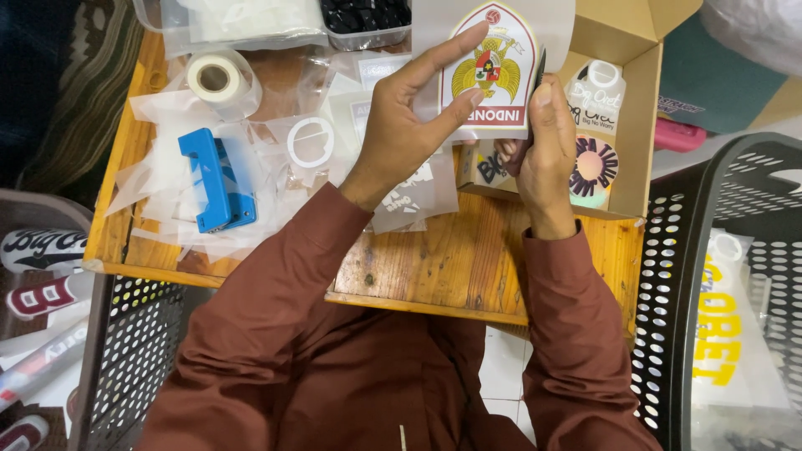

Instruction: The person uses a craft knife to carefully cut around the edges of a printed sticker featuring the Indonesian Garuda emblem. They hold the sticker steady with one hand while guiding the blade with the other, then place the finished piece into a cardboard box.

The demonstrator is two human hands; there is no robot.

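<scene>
Maroon sleeves [334,351] reach over the wooden worktop [434,259]. Both hands pinch a shield-shaped crest sticker [493,71] held up above an open cardboard box [631,100]: the left hand [409,125] grips its left edge, the right hand [543,146] its right edge. A blue tape dispenser [213,179] and a tape roll [213,78] lie well to the left.

Both hands hold a shield-shaped sticker [494,71] above a wooden table [443,259]: left hand [409,117] pinching its edge, right hand [547,146] gripping its right side. A blue tape dispenser [215,179] lies well left, among clear wrappers
</scene>
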